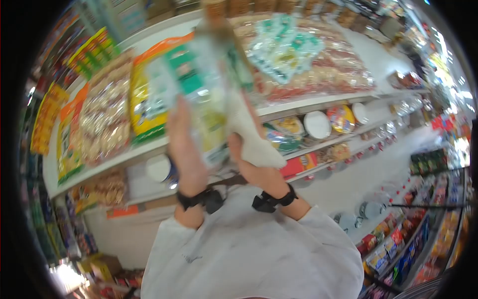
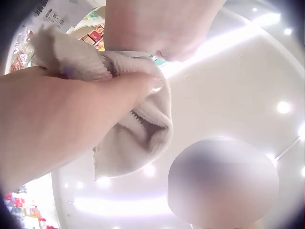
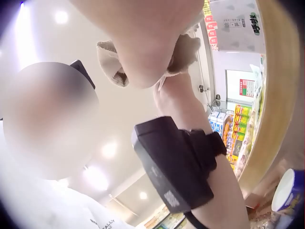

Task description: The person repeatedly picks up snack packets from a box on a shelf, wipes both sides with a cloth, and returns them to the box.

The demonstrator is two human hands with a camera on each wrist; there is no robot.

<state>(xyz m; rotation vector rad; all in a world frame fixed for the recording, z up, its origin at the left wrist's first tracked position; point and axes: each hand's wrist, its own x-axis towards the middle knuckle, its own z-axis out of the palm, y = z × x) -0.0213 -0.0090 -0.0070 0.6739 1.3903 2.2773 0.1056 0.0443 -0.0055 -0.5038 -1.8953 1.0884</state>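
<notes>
In the head view a clear plastic packet (image 1: pixel 186 70) with a green label and yellowish contents is blurred, overhanging the shelf's front edge. My left hand (image 1: pixel 186 144) grips its near left side, fingers up along the edge. Beside it my right hand (image 1: pixel 256 167) holds a bunched off-white cloth (image 1: pixel 261 149). Seen from below, the cloth (image 2: pixel 138 152) is folded, with a thumb (image 2: pixel 128 90) pressed across it. In the right wrist view the cloth (image 3: pixel 110 62) shows partly behind my right hand (image 3: pixel 143 47), close to the left forearm (image 3: pixel 224 205).
Flat bags of food (image 1: pixel 107 114) and a pile of green-labelled packets (image 1: pixel 284 47) lie on the white shelf (image 1: pixel 104 169). Tubs (image 1: pixel 317 124) stand on the level below. Large bottles (image 1: pixel 371 209) are on the floor to the right, near another stocked rack (image 1: pixel 393 244).
</notes>
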